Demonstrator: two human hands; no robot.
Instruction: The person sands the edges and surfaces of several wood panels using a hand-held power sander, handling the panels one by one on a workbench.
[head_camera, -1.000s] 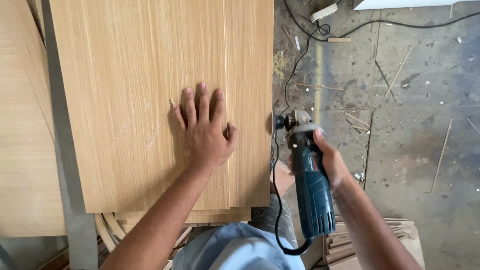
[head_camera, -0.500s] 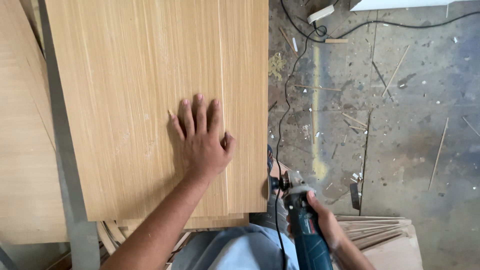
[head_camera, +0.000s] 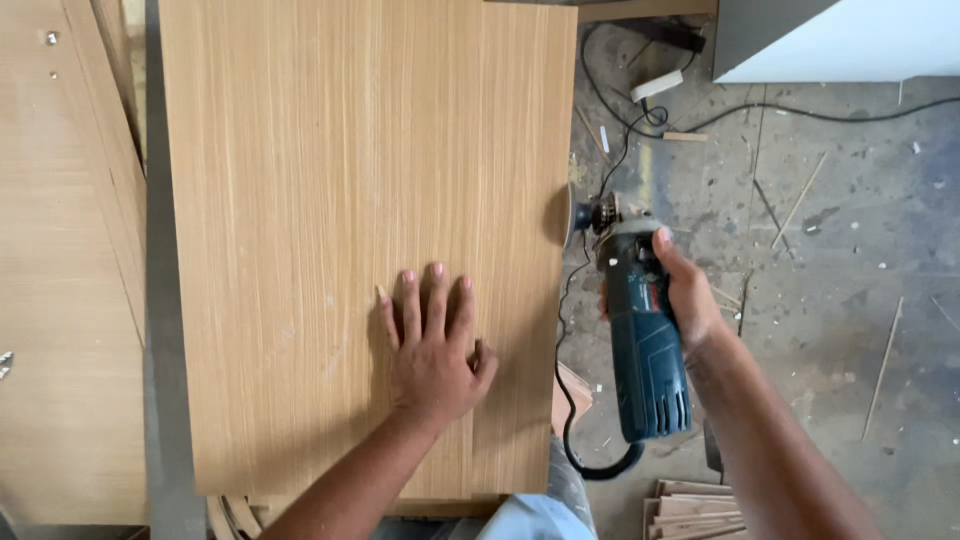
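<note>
Panel (head_camera: 330, 200) of light wood grain lies flat on the counter, left hand (head_camera: 432, 350) spread open, pressing it down; right hand (head_camera: 682, 295) clamped on blue angle grinder (head_camera: 640, 340), now moved up from the near corner, disc at the panel's right edge mid-length

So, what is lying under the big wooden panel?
Under the wooden panel, curved wood strips and another board's edge stick out at its near edge. The panel, with the left hand on it, covers the rest.

Woodworking workshop: panels (head_camera: 360, 200), floor offcuts (head_camera: 700, 500).
</note>
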